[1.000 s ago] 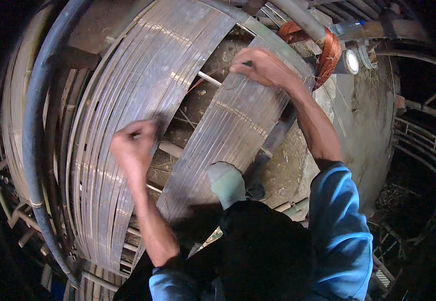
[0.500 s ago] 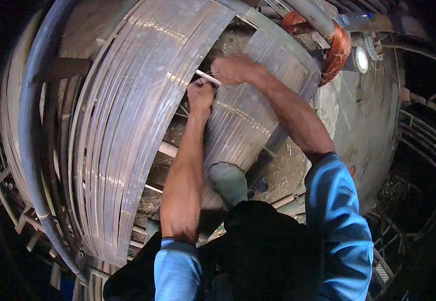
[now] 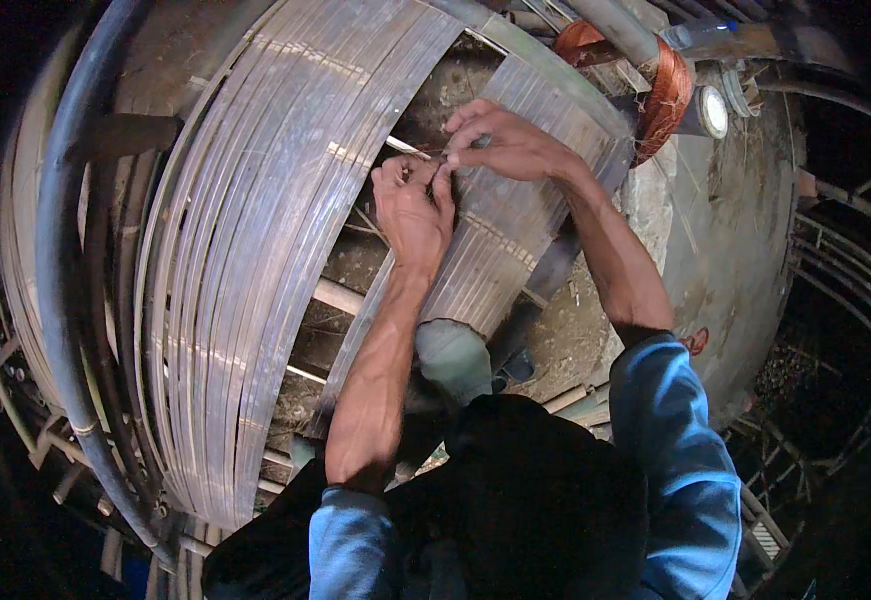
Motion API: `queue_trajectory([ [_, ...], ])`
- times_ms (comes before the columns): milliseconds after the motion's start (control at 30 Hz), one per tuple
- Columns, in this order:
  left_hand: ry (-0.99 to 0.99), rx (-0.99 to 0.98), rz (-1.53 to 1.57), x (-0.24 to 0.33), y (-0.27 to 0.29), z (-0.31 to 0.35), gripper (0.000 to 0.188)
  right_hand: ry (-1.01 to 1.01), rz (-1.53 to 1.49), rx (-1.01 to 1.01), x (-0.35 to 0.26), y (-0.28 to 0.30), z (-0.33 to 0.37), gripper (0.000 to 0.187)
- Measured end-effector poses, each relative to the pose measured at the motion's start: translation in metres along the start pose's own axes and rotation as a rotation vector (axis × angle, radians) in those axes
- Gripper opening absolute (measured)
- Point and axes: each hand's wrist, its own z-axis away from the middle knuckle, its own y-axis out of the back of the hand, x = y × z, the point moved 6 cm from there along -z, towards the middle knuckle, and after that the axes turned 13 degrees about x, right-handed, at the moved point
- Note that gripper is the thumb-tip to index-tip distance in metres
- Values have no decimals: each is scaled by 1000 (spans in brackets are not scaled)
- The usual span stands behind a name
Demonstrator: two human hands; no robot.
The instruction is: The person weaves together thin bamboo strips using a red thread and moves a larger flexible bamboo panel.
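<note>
My left hand [image 3: 415, 212] reaches over the gap between two slatted bamboo panels, its thumb and fingers bent together at the tips. Close against it, my right hand [image 3: 510, 145] pinches with thumb and forefinger, the other fingers curled. A small dark thing shows at the right fingers, too small to name. The fingertips meet beside a pale crosspiece [image 3: 405, 147] that spans the gap. To the left lies the wide slatted panel [image 3: 255, 190], bound by light cross rows. Under my hands is the narrower slatted panel [image 3: 490, 235]. A single slat [image 3: 357, 335] runs beside my left forearm.
A thick dark pole [image 3: 60, 260] curves along the left. Orange-red strapping [image 3: 667, 105] wraps a pole at the upper right, near a round white-faced object [image 3: 712, 112]. A greenish rounded surface [image 3: 453, 362] sits below the narrow panel. Concrete floor [image 3: 725, 240] extends right.
My left hand has turned and its fingers have spread higher over the gap. The right hand, blurred before, has moved slightly right and its pinch now shows. The slat beside my left forearm has come into view.
</note>
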Motion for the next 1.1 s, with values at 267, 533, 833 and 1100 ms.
queue_trajectory([
  [267,-318,-373,36,79,10,63,23,-246,-136,249,25,2,37,31],
  [533,-752,-328,314,121,12,156,27,-396,-98,-174,21,-38,79,43],
  [833,120,96,38,5,28,31,21,-371,-910,555,25,-20,52,37],
  [1100,872,-303,512,-78,-33,30,40,-301,-1581,534,-10,-17,29,29],
])
